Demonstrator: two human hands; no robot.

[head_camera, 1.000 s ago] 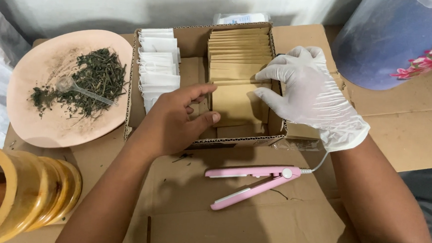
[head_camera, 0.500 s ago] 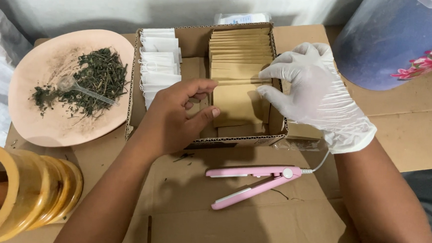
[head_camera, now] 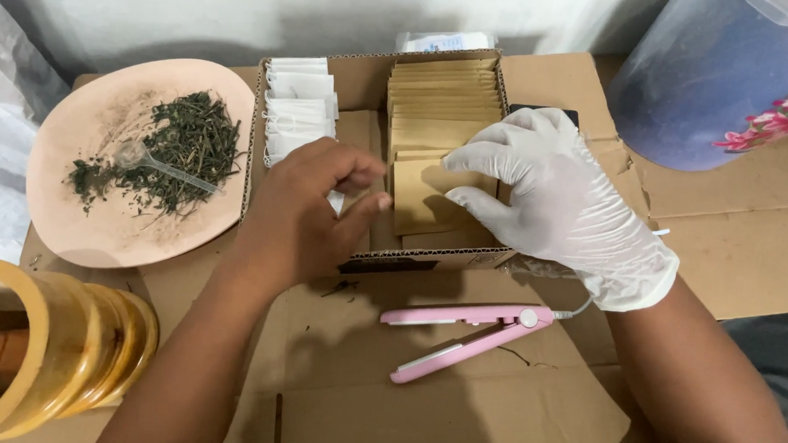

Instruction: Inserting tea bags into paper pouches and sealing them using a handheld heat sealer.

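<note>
Head view, looked down into the box. Found the front brown envelope (head_camera: 418, 196) tipped a little forward of the row of brown envelopes (head_camera: 441, 98), at the near end of the right-hand compartment of the cardboard box (head_camera: 366, 76). Pinched at its right edge by the gloved right hand (head_camera: 557, 203), thumb low, forefinger high, other fingers spread loosely over the row.

Differed from a second before in the left hand (head_camera: 309, 213): lay flat on that front envelope then, fingers still touched it half a second back, and had since drawn off to the left, clear of it, over the divider. Curled narrow now, thumb against fingertips; showed a scrap of white beneath them, but could not tell whether anything was gripped. Left the envelope to the gloved hand alone. Hardly moved otherwise: same envelope, same place in the box.

Held white sachets (head_camera: 297, 100) in the left compartment, just beyond the bare knuckles. Beside the box, to the left, a pink plate (head_camera: 60, 240) with dried leaves (head_camera: 187, 148) and a clear spoon (head_camera: 159, 166). Nearer, on the cardboard-covered worktop (head_camera: 725, 257), a pink sealing tong (head_camera: 469, 333), jaws apart, untouched. Further out, wooden rings (head_camera: 64, 339) at the near left and a blue tub (head_camera: 716, 77) at the far right, none shifted.
</note>
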